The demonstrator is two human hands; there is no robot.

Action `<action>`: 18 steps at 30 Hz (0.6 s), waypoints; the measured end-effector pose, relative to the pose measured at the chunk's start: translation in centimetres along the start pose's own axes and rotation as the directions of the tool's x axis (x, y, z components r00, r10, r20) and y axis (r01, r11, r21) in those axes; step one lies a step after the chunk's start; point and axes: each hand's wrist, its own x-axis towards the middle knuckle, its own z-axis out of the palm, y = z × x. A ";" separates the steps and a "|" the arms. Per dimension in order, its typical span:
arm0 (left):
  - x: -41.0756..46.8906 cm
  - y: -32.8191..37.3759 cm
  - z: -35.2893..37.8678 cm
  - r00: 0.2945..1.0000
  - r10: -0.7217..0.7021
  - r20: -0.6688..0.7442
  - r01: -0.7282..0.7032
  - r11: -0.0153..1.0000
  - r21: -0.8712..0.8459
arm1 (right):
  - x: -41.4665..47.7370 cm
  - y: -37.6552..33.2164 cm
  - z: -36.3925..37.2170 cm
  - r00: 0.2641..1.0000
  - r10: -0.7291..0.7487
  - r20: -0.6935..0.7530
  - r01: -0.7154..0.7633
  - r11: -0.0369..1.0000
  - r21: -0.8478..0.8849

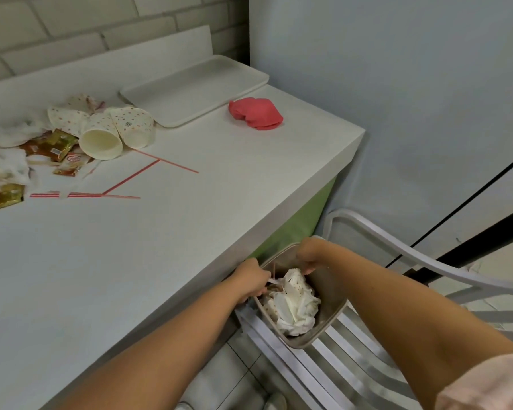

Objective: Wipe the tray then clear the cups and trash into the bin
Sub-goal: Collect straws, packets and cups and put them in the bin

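I see the beige bin (330, 316) on the slatted chair (397, 250), just right of the counter (190, 208), stuffed with crumpled paper (293, 306). Wrapper (54, 145) print is unreadable. The left hand (251, 281) pinches a white strip (272, 281) at the bin's left rim. The right hand (310, 255) curls at the far rim, and I can't tell its grip.

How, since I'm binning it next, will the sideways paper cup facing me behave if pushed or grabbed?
The paper cup lies on its side, so a push would probably roll it in a curve. Its thin walls look light and likely crushable. It touches a neighbouring cup, which may shift too.
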 end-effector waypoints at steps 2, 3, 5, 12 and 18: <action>-0.3 0.4 0.0 0.999 0.033 -0.003 -0.033 0.999 0.035 | -0.3 -0.4 -0.8 1.000 -0.010 0.012 0.011 0.995 -0.099; -0.5 0.6 0.0 0.998 0.061 -0.006 -0.061 0.996 0.068 | -0.5 -0.6 -1.2 0.999 0.005 0.032 -0.001 0.991 -0.134; -0.8 1.1 0.0 0.993 0.119 0.009 -0.119 0.984 0.133 | -0.9 -1.2 -1.9 0.993 0.050 0.103 -0.027 0.976 -0.216; -3.7 4.0 -1.7 0.960 0.273 0.062 -0.280 0.931 0.232 | -4.3 -6.4 -3.9 0.954 0.163 0.253 0.007 0.829 -0.559; -7.4 5.5 -6.8 0.931 0.366 0.000 -0.355 0.903 0.242 | -10.9 -14.0 -3.9 0.952 0.034 0.305 0.211 0.649 -0.731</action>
